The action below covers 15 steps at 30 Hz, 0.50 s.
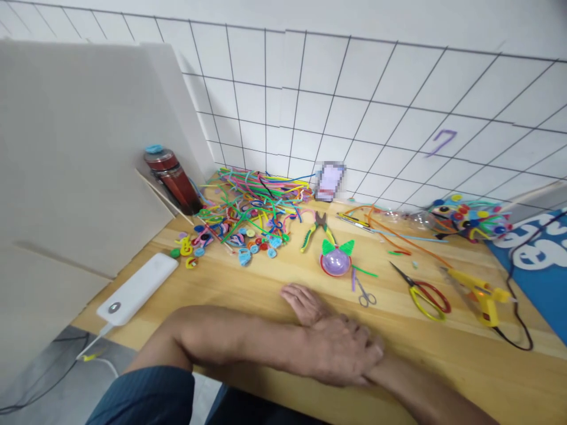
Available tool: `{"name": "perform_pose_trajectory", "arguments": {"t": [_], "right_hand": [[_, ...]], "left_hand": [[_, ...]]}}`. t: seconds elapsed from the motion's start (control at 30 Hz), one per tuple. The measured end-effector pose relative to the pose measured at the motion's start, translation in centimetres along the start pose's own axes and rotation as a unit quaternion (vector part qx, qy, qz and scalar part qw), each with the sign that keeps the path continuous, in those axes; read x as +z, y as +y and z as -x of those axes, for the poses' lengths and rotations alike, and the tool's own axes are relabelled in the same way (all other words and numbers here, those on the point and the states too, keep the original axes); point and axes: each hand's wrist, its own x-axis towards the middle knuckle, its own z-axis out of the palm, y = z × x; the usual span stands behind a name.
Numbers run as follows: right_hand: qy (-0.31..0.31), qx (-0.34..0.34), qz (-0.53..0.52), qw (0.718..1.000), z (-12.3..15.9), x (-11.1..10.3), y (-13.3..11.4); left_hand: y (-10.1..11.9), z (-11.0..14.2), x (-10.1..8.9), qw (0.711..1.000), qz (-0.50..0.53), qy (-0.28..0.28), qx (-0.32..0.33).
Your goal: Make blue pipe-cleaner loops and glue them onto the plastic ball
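My arms lie crossed on the wooden table (pixel 443 348). My left hand (pixel 343 351) rests palm down on top of my right wrist, its fingers loose and holding nothing. Under it, my right hand (pixel 305 302) lies flat on the table with fingers stretched out, empty. Nearest ahead of the hands are a purple ball with green ears on a pink disc (pixel 335 260) and small silver scissors (pixel 365 295).
Green-handled pliers (pixel 316 230), a pile of coloured pipe cleaners (pixel 252 200), red-and-yellow scissors (pixel 426 293) and a corded yellow glue gun (pixel 482 293) lie farther back. Left: white power bank (pixel 137 287), red bottle (pixel 172 180), white board (pixel 66 147). Right: blue mat (pixel 543 277).
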Motion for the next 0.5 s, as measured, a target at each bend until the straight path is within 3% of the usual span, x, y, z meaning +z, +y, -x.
{"name": "perform_pose_trajectory", "arguments": {"t": [0.1,0.5], "right_hand": [[0.000,0.021,0.011,1.000,1.6,0.4,-0.2],[-0.027,-0.011,0.057,0.998,1.9,-0.2,-1.0]], "left_hand": [[-0.7,1.1,-0.2,0.998,-0.004,-0.053,0.036],[-1.5,2.8,1.4,0.996,0.081,-0.024,0.029]]}}
